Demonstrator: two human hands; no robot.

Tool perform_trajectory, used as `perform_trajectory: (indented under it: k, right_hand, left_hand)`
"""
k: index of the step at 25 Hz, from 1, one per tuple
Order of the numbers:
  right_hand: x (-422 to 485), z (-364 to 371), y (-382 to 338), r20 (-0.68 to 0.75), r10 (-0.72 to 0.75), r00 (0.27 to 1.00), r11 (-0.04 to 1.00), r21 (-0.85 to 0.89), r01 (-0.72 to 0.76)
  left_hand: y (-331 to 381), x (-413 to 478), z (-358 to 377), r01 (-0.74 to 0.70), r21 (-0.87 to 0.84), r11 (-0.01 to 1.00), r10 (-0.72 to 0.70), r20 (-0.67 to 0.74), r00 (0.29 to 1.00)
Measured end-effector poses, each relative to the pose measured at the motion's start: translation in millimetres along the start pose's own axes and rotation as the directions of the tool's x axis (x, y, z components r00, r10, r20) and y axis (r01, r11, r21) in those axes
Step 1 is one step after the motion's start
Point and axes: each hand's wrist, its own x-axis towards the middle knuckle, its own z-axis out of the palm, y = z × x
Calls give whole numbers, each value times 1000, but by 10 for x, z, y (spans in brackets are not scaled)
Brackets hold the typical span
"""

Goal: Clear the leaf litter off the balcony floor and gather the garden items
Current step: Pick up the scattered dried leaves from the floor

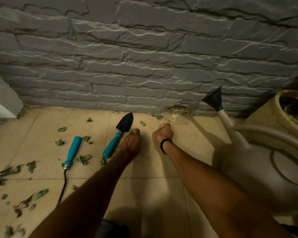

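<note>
Dry green leaves (83, 158) lie scattered over the beige floor tiles, mostly on the left. A black trowel (118, 140) with a teal handle lies pointing at the wall. A second teal-handled tool (73, 152) lies to its left, its dark shaft running under my left forearm. My left hand (130, 145) reaches down just right of the trowel, fingertips bunched on a small leaf (132, 129). My right hand (163, 133) is curled into a fist close above the floor. Whether the fist holds anything is hidden.
A grey stone wall (144, 74) closes off the far side, with a small drain grate (179, 109) at its foot. A pale watering can (248, 169) with a black rose stands at the right. Behind it is a wicker basket (268, 117).
</note>
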Motion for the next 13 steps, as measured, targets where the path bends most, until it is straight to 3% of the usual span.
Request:
perform_trajectory:
  k: [5, 9, 11, 13]
  right_hand:
    - [294, 134, -105, -43, -214, 976, 946, -257, 196]
    - [512, 222, -88, 27, -306, 952, 841, -461, 283]
    - [520, 234, -84, -35, -275, 961, 899, -364, 244]
    - [476, 218, 7, -121, -226, 967, 962, -186, 202]
  left_hand:
    - [115, 114, -61, 47, -176, 983, -67, -107, 992]
    - [142, 408, -260, -2, -9, 1000, 1, -136, 991]
    - [142, 596, -332, -29, 39, 999, 35, -160, 987]
    - [193, 689, -341, 38, 32, 999, -33, -136, 990]
